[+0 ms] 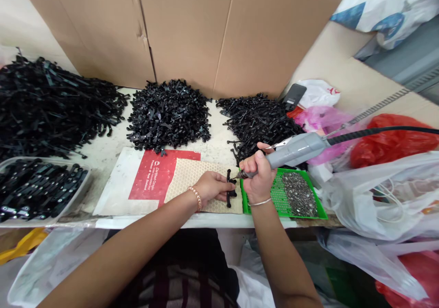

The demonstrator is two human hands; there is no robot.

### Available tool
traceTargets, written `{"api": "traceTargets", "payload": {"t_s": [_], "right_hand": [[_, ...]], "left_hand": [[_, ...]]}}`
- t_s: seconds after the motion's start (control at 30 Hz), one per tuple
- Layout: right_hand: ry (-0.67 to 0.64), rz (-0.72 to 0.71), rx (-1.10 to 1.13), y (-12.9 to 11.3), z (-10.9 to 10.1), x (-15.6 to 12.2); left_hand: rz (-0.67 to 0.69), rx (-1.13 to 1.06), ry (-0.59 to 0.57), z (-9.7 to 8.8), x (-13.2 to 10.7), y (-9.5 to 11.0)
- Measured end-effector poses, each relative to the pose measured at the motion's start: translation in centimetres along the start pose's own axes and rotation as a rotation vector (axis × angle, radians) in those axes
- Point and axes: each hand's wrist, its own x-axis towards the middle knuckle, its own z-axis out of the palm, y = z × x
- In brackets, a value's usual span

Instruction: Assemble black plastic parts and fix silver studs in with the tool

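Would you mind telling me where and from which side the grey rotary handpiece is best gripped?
Grip the grey rotary handpiece low on its slim front end, near the tip, as the right hand does now. Probably come from the near side: its cable runs off from the rear to the right, and the black part lies at the tip.

piles (168, 114) behind mat (192, 173) (tray (318, 214) right)
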Motion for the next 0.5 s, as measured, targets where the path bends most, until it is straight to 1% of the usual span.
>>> {"api": "traceTargets", "payload": {"t_s": [0.3, 0.5], "right_hand": [[-0.008, -0.005, 0.014, -0.43, 0.24, -0.13], [-0.013, -0.031, 0.025, -0.12, 0.23, -0.18]], "left_hand": [[-0.004, 0.012, 0.0, 0.03, -0.18, 0.17], [-0.013, 0.003, 0.011, 0.09, -0.28, 0.23]]}}
